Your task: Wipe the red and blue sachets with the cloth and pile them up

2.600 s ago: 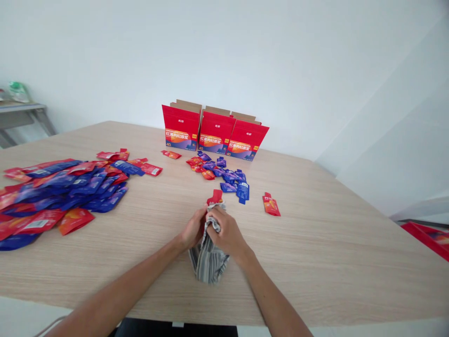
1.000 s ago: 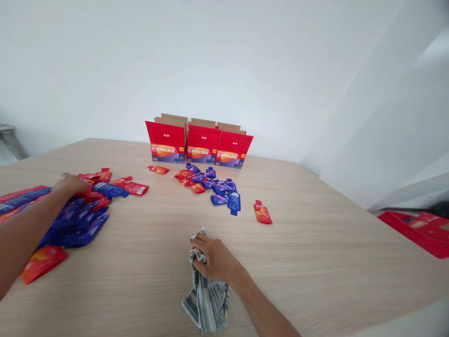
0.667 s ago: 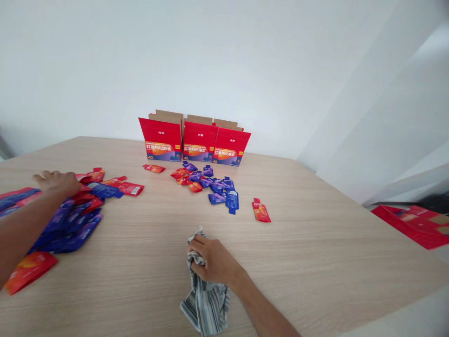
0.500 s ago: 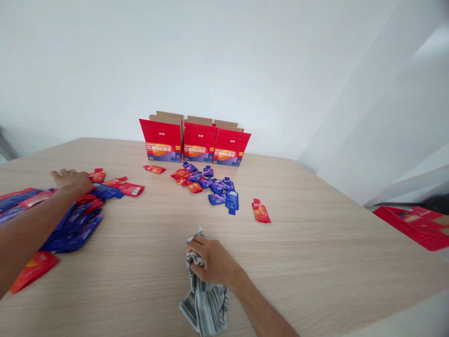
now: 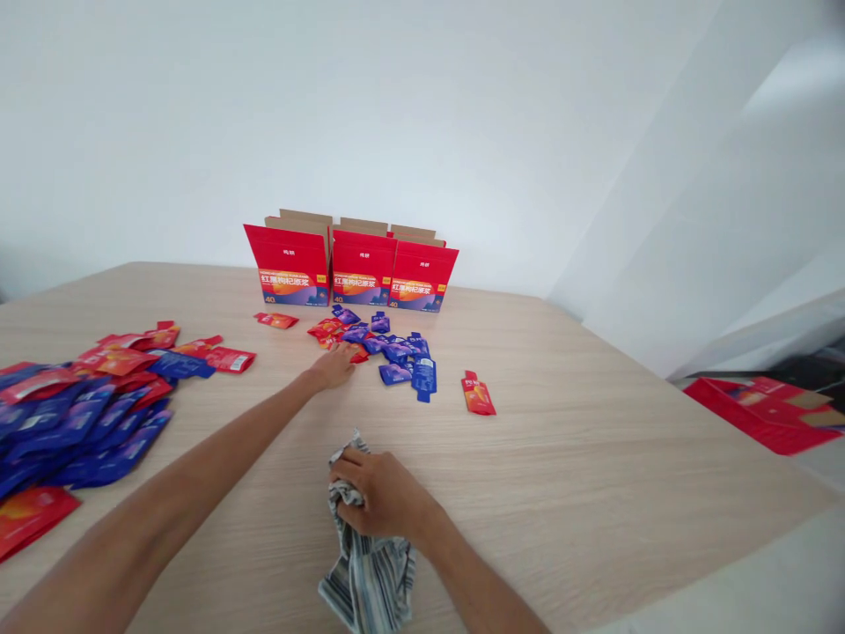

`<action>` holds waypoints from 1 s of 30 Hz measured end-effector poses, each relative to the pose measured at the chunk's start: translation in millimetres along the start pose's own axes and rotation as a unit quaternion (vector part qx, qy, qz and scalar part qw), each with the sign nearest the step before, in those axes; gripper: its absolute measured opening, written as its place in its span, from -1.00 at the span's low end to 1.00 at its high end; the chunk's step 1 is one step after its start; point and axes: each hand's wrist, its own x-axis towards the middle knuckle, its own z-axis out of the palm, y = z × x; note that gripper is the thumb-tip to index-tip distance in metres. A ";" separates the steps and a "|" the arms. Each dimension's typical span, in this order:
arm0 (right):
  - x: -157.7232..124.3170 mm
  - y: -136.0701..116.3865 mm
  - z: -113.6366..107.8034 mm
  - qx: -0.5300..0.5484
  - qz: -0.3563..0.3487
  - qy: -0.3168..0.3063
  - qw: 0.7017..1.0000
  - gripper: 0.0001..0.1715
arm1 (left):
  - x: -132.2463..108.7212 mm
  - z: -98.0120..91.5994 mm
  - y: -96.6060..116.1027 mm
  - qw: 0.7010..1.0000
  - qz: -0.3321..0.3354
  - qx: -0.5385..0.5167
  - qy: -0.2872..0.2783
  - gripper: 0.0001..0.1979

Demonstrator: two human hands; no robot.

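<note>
far left: big pile (image 5: 85,405) of red and blue sachets heaped at the left edge of the frame; no hand on it
reach: left hand (image 5: 334,363) is stretched out to mid-frame, fingers spread fairly flat; the tips rest on the near edge of the small pile (image 5: 389,345), on a red sachet; nothing is gripped that I can see
grip: right hand (image 5: 379,493) at bottom centre, fingers bunched tight around the top of the striped cloth (image 5: 366,581); the rest of the cloth trails on the surface toward the lower edge
tip, imo: pinch one sachet by its edge and not the whole clump, since they overlap and look slippery; keep the cloth gathered so it doesn't drag into anything
stray: loose sachet (image 5: 476,394), red, lying alone just right of the small pile
back row: three red boxes (image 5: 349,269) standing open side by side right behind the small pile, against the wall
surface (image 5: 594,458): pale wood grain, mostly bare on the right half
room: plain white wall (image 5: 396,106); flat cartons (image 5: 759,409) in red, lower down past the surface's right edge
</note>
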 end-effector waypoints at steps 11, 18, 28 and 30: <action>2.8 -4.1 -4.8 -0.040 -0.017 -0.005 0.999 -0.73 | -7.1 25.1 24.3 0.983 -0.068 0.165 0.035 -0.51; 2.4 -5.6 -6.4 -0.037 -0.012 0.008 0.999 -0.74 | -30.1 25.3 25.5 0.983 -0.089 0.148 0.054 -0.43; 3.5 -4.7 -6.0 -0.026 -0.009 0.011 1.000 -0.78 | -44.3 13.6 25.2 0.986 -0.086 0.136 0.037 -0.54; 4.0 -3.1 -4.9 -0.027 -0.008 0.011 1.000 -0.77 | -40.9 13.2 25.1 0.986 -0.097 0.135 0.028 -0.51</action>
